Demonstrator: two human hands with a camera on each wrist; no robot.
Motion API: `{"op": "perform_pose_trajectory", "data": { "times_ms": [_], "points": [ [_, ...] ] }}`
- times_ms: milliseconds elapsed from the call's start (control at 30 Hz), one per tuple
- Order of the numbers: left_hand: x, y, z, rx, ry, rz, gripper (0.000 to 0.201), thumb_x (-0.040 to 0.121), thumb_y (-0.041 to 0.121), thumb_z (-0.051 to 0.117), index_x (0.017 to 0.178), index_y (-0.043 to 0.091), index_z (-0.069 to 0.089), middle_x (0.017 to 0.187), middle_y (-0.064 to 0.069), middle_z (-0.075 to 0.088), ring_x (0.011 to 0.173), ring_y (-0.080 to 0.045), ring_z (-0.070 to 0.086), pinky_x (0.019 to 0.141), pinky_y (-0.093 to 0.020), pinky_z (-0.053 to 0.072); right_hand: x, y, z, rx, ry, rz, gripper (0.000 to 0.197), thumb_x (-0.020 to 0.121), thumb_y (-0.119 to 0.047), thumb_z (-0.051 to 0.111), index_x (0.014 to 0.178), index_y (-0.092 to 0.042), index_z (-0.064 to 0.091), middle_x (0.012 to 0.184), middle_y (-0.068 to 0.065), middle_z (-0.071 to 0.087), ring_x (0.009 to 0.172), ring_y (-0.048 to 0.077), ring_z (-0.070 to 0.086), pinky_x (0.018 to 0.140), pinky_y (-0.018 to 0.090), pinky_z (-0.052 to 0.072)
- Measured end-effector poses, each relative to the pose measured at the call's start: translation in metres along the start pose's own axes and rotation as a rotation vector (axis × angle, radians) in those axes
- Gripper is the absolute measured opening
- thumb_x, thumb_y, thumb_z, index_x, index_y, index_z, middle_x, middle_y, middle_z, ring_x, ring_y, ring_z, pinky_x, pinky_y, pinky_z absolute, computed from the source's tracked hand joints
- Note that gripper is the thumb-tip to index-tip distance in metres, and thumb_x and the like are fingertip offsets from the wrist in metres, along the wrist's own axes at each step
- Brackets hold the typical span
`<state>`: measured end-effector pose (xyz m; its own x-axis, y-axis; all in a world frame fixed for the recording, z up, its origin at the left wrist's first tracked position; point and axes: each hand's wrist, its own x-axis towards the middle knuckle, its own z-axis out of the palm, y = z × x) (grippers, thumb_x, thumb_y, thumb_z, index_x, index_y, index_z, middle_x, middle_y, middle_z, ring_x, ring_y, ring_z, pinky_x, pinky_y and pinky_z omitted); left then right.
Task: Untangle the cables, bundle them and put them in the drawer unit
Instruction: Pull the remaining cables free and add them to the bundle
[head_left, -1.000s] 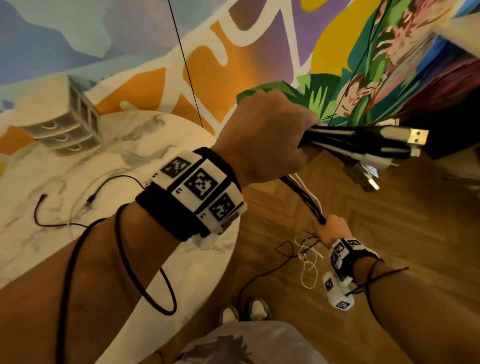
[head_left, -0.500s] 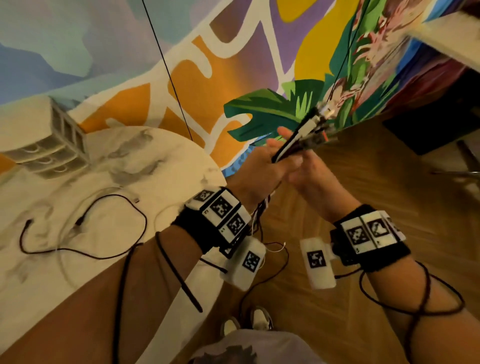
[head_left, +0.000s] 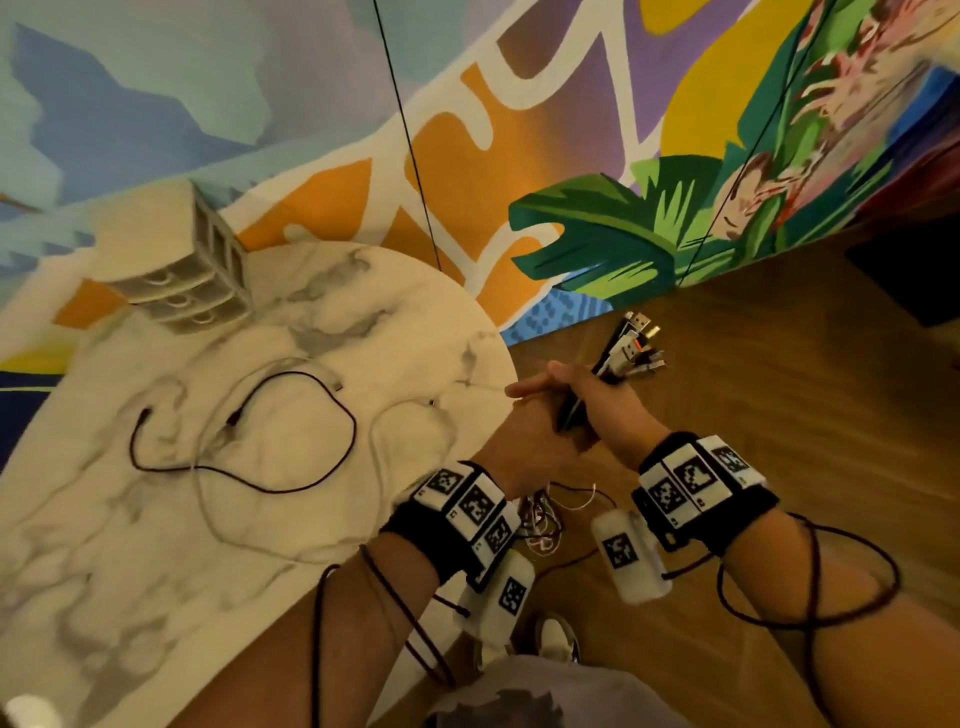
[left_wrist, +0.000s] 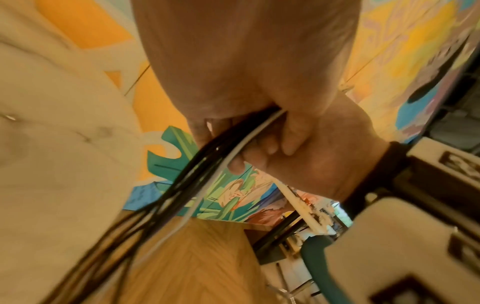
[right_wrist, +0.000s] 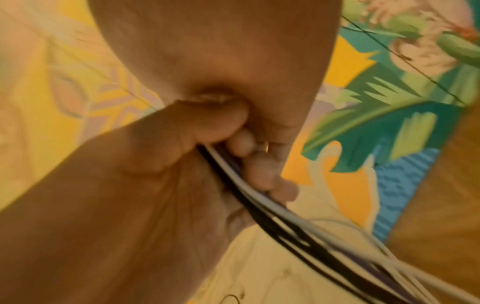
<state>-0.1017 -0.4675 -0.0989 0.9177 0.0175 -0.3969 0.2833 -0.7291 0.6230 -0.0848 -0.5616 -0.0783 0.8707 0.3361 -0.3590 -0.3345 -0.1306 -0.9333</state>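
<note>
Both hands meet just off the tabletop (head_left: 483, 332) edge: the right hand (head_left: 605, 410) is curled round the cable bundle (head_left: 615, 364), and the left hand (head_left: 524, 441) clasps it just below. Plugs fan out beyond the knuckles while limp, light tails dangle underneath, so gripping near the plugs seems best. Farther left, a loose black cable (head_left: 291, 415) lies on the tabletop, and beyond it stands the drawer unit (head_left: 192, 286).

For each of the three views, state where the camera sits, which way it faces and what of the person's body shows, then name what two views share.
Head: on the head, facing forward and down; both forearms, left hand and right hand gripping the cables beside the table.
Left wrist: looks along the left hand; right-hand fingers on the cables.
Right wrist: looks along the right hand at the cables.
Shared: all show the cables.
</note>
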Motion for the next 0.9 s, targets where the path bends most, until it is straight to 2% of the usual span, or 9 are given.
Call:
{"op": "perform_pose_trajectory", "data": {
  "times_ms": [67, 133, 233, 300, 367, 433, 633, 767, 900],
  "points": [
    [-0.009, -0.014, -0.012, 0.011, -0.162, 0.219, 0.033, 0.093, 0.016, 0.054, 0.125, 0.007, 0.053, 0.121, -0.01, 0.059, 0.11, -0.022, 0.058, 0.087, -0.02, 0.044, 0.006, 0.007, 0.006, 0.199, 0.081, 0.062, 0.049, 0.103, -0.026, 0.033, 0.098, 0.006, 0.069, 0.099, 0.023, 0.069, 0.088, 0.034, 0.062, 0.067, 0.025, 0.054],
    [-0.008, -0.051, -0.024, 0.05, -0.1, 0.229, 0.03, 0.091, 0.031, 0.056, 0.114, 0.012, 0.059, 0.114, -0.007, 0.061, 0.105, -0.022, 0.057, 0.089, -0.035, 0.046, 0.011, 0.014, 0.012, 0.377, 0.137, 0.09, 0.051, 0.102, -0.023, 0.033, 0.081, 0.011, 0.065, 0.082, 0.021, 0.07, 0.077, 0.033, 0.064, 0.064, 0.026, 0.057],
    [0.01, -0.117, -0.04, 0.171, 0.034, -0.018, 0.023, 0.089, 0.033, 0.055, 0.1, 0.012, 0.057, 0.104, -0.008, 0.056, 0.1, -0.028, 0.055, 0.085, -0.042, 0.045, 0.018, 0.029, 0.014, 0.371, 0.238, 0.077, 0.051, 0.1, -0.023, 0.037, 0.057, 0.0, 0.051, 0.049, 0.014, 0.055, 0.046, 0.027, 0.052, 0.06, 0.033, 0.055],
    [0.021, -0.161, -0.043, 0.243, 0.041, -0.239, 0.036, 0.087, 0.04, 0.049, 0.107, 0.011, 0.054, 0.113, -0.011, 0.053, 0.104, -0.032, 0.053, 0.088, -0.041, 0.044, 0.019, 0.037, 0.014, 0.352, 0.252, 0.061, 0.048, 0.099, -0.022, 0.037, 0.054, -0.006, 0.04, 0.039, 0.004, 0.036, 0.036, 0.02, 0.033, 0.051, 0.032, 0.045],
    [0.023, -0.199, -0.047, 0.309, -0.015, -0.425, 0.053, 0.08, 0.052, 0.038, 0.112, 0.013, 0.051, 0.119, -0.012, 0.054, 0.106, -0.033, 0.054, 0.09, -0.041, 0.045, 0.017, 0.042, 0.015, 0.343, 0.229, 0.07, 0.047, 0.099, -0.02, 0.036, 0.054, -0.009, 0.034, 0.038, 0.0, 0.028, 0.034, 0.016, 0.027, 0.048, 0.029, 0.034],
    [0.016, -0.215, -0.044, 0.316, 0.004, -0.526, 0.045, 0.087, 0.047, 0.038, 0.115, 0.013, 0.049, 0.121, -0.011, 0.056, 0.11, -0.032, 0.056, 0.091, -0.039, 0.044, 0.014, 0.046, 0.015, 0.31, 0.216, 0.106, 0.047, 0.099, -0.019, 0.035, 0.053, -0.01, 0.033, 0.038, -0.002, 0.028, 0.033, 0.014, 0.026, 0.044, 0.027, 0.033],
    [0.006, -0.22, -0.029, 0.268, 0.068, -0.497, 0.046, 0.098, 0.03, 0.036, 0.139, 0.012, 0.03, 0.132, -0.012, 0.051, 0.117, -0.03, 0.052, 0.09, -0.038, 0.042, 0.013, 0.055, 0.025, 0.196, 0.169, 0.188, 0.05, 0.1, -0.02, 0.035, 0.051, -0.009, 0.034, 0.037, -0.002, 0.028, 0.033, 0.013, 0.026, 0.039, 0.021, 0.032],
    [-0.008, -0.227, -0.032, 0.297, 0.035, -0.551, 0.038, 0.094, 0.039, 0.042, 0.12, 0.012, 0.048, 0.123, -0.012, 0.056, 0.109, -0.031, 0.056, 0.085, -0.036, 0.044, 0.017, 0.059, 0.04, 0.145, 0.13, 0.228, 0.05, 0.1, -0.022, 0.037, 0.052, -0.008, 0.035, 0.039, 0.0, 0.027, 0.034, 0.014, 0.024, 0.041, 0.023, 0.029],
    [-0.017, -0.215, -0.028, 0.289, -0.041, -0.422, 0.037, 0.09, 0.047, 0.049, 0.106, 0.014, 0.055, 0.111, -0.01, 0.06, 0.101, -0.029, 0.059, 0.078, -0.033, 0.045, 0.019, 0.076, 0.058, 0.107, 0.047, 0.278, 0.056, 0.101, -0.023, 0.038, 0.05, -0.006, 0.054, 0.043, 0.006, 0.032, 0.033, 0.014, 0.024, 0.04, 0.023, 0.024]
  ]
}}
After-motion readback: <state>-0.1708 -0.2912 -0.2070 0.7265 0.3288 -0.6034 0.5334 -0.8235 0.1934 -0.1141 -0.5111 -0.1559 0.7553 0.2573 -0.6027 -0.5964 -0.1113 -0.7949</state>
